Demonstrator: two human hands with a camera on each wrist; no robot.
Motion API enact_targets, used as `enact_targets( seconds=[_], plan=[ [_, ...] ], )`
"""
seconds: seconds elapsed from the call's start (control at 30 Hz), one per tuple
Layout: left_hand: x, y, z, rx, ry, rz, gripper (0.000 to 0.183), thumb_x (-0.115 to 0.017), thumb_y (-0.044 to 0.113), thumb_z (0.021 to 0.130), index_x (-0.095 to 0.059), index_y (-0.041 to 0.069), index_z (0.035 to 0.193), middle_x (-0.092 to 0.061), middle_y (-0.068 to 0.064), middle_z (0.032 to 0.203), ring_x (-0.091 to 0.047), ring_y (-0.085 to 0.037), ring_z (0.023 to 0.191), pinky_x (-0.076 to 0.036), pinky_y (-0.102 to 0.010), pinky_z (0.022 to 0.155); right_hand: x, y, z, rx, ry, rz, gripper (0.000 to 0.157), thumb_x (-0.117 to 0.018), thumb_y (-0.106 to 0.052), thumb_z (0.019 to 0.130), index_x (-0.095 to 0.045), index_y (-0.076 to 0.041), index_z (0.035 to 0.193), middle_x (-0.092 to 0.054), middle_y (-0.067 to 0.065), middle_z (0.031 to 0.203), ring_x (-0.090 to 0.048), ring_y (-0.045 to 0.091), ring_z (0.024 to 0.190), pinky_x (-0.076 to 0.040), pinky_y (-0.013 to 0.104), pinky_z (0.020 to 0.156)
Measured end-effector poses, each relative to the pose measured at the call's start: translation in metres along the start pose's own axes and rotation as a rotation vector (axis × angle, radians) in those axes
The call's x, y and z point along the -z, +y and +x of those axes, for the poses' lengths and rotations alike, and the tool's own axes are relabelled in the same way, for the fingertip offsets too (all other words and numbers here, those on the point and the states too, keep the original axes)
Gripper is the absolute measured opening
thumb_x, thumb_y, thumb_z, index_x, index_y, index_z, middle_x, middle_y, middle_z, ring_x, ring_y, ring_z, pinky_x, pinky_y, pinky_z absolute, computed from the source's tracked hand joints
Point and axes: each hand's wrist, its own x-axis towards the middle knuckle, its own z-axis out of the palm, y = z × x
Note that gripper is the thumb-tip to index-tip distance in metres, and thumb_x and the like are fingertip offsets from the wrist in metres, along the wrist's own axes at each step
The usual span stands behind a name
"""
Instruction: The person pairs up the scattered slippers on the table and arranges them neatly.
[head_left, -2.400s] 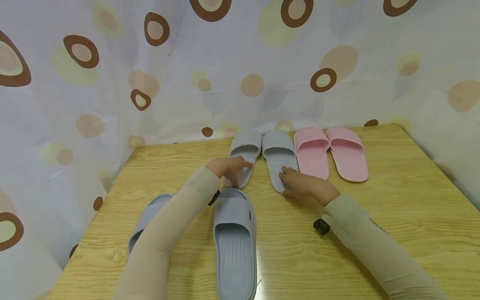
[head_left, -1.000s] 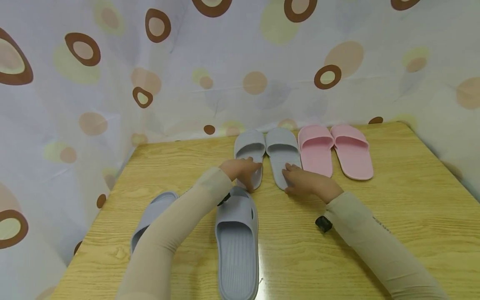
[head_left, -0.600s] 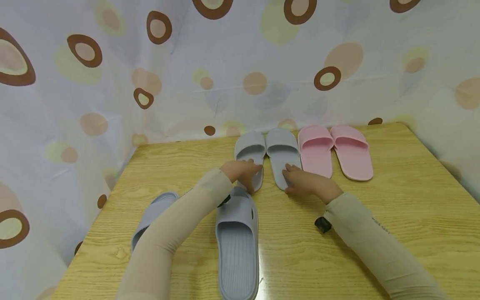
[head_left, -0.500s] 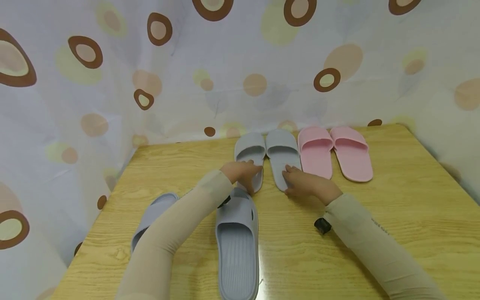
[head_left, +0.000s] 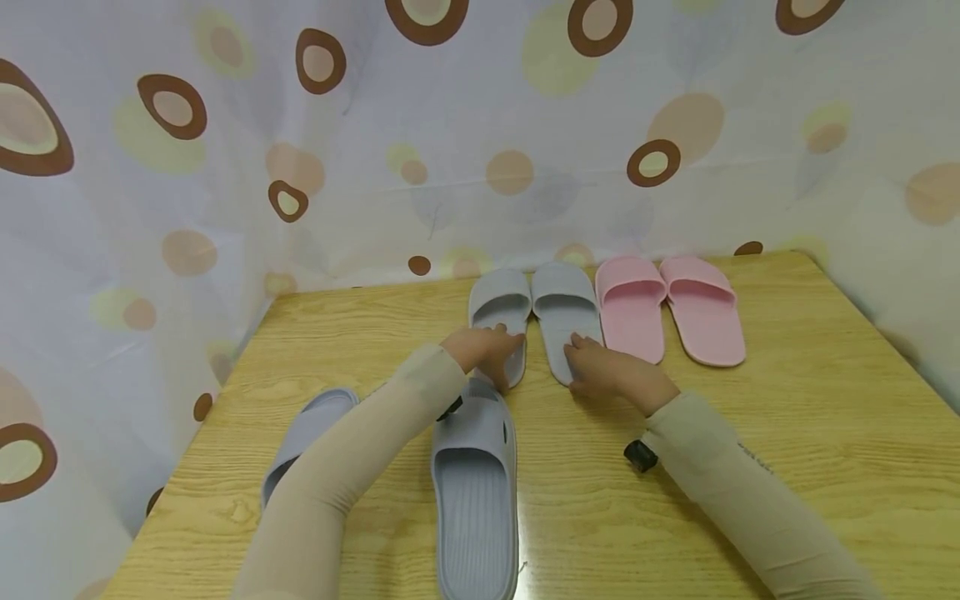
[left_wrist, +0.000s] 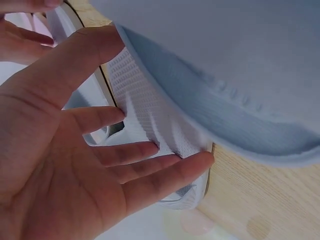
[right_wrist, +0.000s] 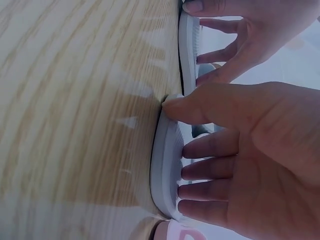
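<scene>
Two light grey slippers stand side by side at the back of the table. My left hand [head_left: 485, 350] rests at the heel end of the left grey slipper [head_left: 498, 287]. In the left wrist view its fingers lie extended on the ridged insole [left_wrist: 145, 100], the thumb along the edge. My right hand [head_left: 611, 371] touches the heel half of the right grey slipper [head_left: 562, 282]. Seen from the right wrist, the thumb presses the heel rim [right_wrist: 162, 160] and nearly straight fingers touch the insole. Both slippers are flat on the table, toes towards the curtain.
A pair of pink slippers [head_left: 630, 308] adjoins the grey pair on the right. A larger blue-grey slipper [head_left: 474, 508] lies in front, under my left wrist. Its match [head_left: 311, 425] is partly hidden by my left sleeve. A patterned curtain [head_left: 465, 125] borders the wooden table [head_left: 712, 467].
Since the earliest frame, my left hand has swung the left grey slipper's heel to the right, straightening it beside the right one. Over the last second both hands have stayed nearly still.
</scene>
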Motion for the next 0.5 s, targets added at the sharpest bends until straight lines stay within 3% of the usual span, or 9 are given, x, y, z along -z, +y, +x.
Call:
enact_targets(
  seconds=[0.23,0.37,0.5],
  plan=[
    [0.001,0.0,-0.003,-0.033,0.015,0.014,0.092,-0.073,0.037,0.085,-0.018,0.014,0.155,-0.02,-0.017,0.157,-0.025,-0.03,0.142,-0.027,-0.042,0.113,0.004,-0.005,-0.001,0.037,0.04,-0.07,0.044,-0.063,-0.012,0.092,-0.051,0.017,0.122,-0.045,0.039,0.131,-0.047,0.048,0.121,-0.039,0.051,0.103],
    [0.003,-0.001,-0.008,-0.089,0.014,0.037,0.084,-0.071,0.036,0.087,-0.025,0.009,0.153,-0.029,-0.014,0.155,-0.029,-0.026,0.141,-0.027,-0.036,0.113,0.004,-0.008,-0.001,0.076,0.065,-0.075,0.028,-0.063,-0.01,0.091,-0.058,0.012,0.107,-0.059,0.027,0.108,-0.06,0.038,0.1,-0.048,0.046,0.089],
    [0.005,-0.005,-0.014,-0.119,0.009,0.024,0.082,-0.069,0.035,0.089,-0.026,0.006,0.152,-0.03,-0.011,0.155,-0.026,-0.025,0.142,-0.023,-0.034,0.115,0.005,-0.01,-0.003,0.108,0.092,-0.075,0.019,-0.062,-0.009,0.091,-0.06,0.009,0.097,-0.059,0.017,0.09,-0.061,0.03,0.085,-0.05,0.043,0.08]
  ],
)
